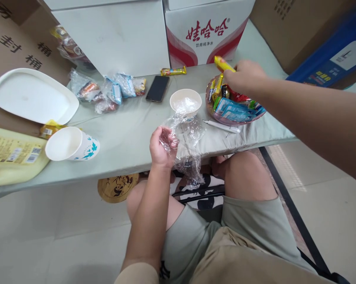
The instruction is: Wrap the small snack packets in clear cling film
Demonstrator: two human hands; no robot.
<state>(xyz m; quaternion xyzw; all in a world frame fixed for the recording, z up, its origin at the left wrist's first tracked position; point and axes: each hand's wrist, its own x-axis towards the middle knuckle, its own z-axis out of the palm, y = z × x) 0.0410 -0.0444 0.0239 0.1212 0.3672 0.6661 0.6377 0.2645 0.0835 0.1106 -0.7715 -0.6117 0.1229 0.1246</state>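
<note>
Head view: left hand [161, 146] gripping plastic bag [187, 146].

- grey-green table [127, 134]
- on it: white tray [32, 94], paper cup [73, 144] on its side, yellow jug [15, 156], phone [157, 88], small white bowl [185, 102], pen [221, 126], candy bowl [235, 112], bagged snacks [107, 90], cartons [209, 29] at back

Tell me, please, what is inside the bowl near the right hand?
The bowl holds wrapped snacks in yellow, red, green and blue. The right hand grips a yellow one above it. The hand covers some snacks, and the bottom cannot be seen.
</note>
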